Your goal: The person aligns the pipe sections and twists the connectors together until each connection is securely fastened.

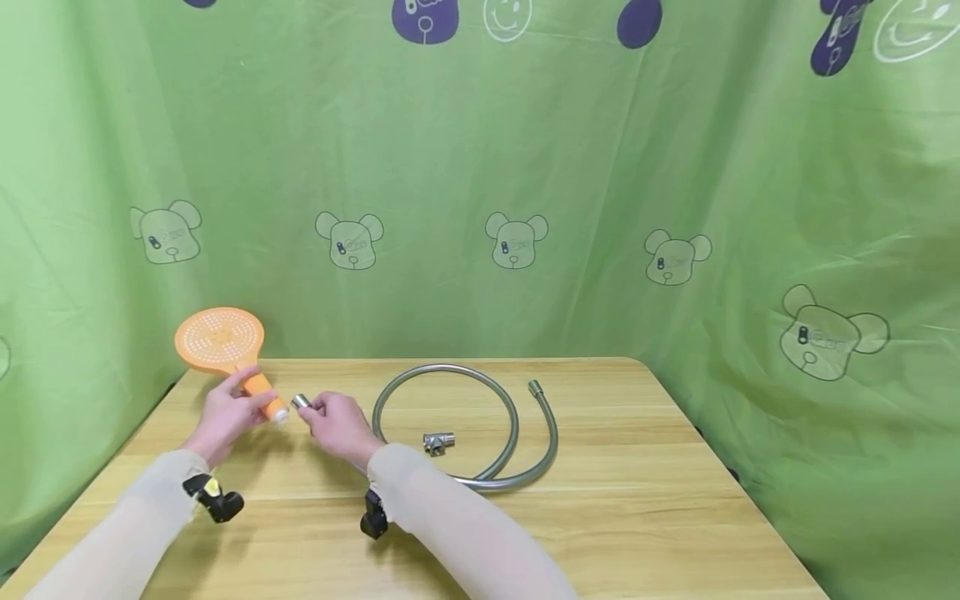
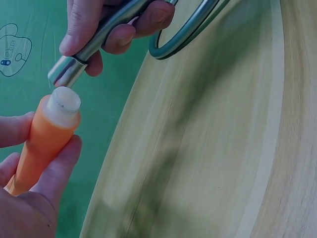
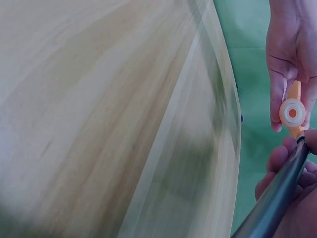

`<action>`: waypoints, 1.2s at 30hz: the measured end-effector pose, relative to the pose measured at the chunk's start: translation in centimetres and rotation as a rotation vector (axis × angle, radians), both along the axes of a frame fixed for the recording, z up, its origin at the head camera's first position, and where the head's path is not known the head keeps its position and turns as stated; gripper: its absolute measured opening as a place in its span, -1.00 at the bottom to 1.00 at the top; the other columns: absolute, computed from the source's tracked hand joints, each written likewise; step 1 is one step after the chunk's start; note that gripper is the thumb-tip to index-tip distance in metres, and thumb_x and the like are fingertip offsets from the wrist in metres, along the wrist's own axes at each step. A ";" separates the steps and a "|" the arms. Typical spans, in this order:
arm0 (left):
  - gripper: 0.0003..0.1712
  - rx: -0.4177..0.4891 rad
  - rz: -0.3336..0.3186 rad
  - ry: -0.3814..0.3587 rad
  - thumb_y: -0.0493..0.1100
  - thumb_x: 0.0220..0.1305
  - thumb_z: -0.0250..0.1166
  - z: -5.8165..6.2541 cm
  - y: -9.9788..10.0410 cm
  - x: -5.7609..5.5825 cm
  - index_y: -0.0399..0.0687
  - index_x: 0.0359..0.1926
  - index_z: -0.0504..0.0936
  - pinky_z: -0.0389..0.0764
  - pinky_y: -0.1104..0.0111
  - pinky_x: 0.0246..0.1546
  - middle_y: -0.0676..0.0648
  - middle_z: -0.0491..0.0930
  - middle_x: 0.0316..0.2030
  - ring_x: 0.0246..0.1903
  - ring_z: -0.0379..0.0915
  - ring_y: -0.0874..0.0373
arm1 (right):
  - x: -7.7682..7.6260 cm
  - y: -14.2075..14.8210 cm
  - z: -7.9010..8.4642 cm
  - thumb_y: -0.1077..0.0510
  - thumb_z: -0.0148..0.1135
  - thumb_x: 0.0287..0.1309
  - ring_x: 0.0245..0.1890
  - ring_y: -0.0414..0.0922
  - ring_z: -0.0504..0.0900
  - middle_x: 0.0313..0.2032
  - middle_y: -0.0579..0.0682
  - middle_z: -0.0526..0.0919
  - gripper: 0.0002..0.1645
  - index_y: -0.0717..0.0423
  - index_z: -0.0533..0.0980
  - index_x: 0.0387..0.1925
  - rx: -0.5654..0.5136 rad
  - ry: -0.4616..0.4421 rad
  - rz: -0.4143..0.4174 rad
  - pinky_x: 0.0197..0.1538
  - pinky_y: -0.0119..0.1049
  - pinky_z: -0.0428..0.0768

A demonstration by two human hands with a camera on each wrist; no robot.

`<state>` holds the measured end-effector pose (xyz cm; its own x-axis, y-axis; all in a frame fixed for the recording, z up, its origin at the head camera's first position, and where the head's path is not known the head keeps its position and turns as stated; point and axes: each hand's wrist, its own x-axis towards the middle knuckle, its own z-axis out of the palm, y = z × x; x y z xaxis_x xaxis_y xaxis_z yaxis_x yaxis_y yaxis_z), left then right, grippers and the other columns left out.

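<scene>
My left hand (image 1: 227,415) grips an orange shower head (image 1: 220,340) by its handle, its round face with pale nozzles tilted up at the table's far left. A white threaded end (image 2: 64,101) tops the handle. With my right hand (image 1: 341,427) I hold a grey metal shower hose (image 1: 512,425) near its end, fingers curled round it. The hose's silver end fitting (image 2: 68,71) points at the white end, very close to it; a small gap shows in the head view. In the right wrist view the hose runs back under my right fingers (image 3: 277,158).
The hose loops across the wooden table (image 1: 637,500), its other end fitting (image 1: 534,387) lying to the right. Inside the loop sits a small chrome tee valve (image 1: 438,442). A green patterned curtain (image 1: 450,167) hangs behind and at both sides.
</scene>
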<state>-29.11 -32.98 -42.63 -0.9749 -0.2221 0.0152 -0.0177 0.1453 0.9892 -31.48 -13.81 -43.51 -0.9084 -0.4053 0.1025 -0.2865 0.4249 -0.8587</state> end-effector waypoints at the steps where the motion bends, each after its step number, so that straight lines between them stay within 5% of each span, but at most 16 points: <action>1: -0.10 0.007 0.002 0.002 -0.29 0.37 0.28 0.1 0.0 0.0 -0.18 0.58 -0.01 0.72 0.48 -0.16 -0.29 0.37 0.08 -0.32 0.60 0.37 | 0.0 0.0 0.0 -0.04 0.23 0.38 -0.67 -0.27 0.41 -0.57 -0.11 0.59 -0.76 0.00 0.59 -0.34 0.002 0.009 -0.008 -0.65 -0.44 0.39; 15: -0.10 0.028 0.022 0.064 -0.32 0.38 0.27 1.8 0.5 -0.3 -0.19 0.58 -0.03 0.71 0.51 -0.13 -0.32 0.31 0.12 -0.30 0.57 0.39 | 0.2 0.1 0.3 -0.01 0.25 0.36 -0.64 -0.28 0.38 -0.59 -0.17 0.52 -0.78 -0.04 0.59 -0.39 -0.010 0.030 -0.018 -0.61 -0.43 0.38; 36: -0.12 -0.003 0.043 0.113 -0.34 0.37 0.26 2.3 1.5 -1.2 -0.18 0.57 0.01 0.72 0.50 -0.17 -0.37 0.33 0.14 -0.34 0.58 0.38 | 0.2 0.2 0.1 -0.02 0.24 0.36 -0.66 -0.29 0.39 -0.60 -0.20 0.53 -0.80 -0.05 0.60 -0.36 -0.045 0.092 0.007 -0.61 -0.43 0.40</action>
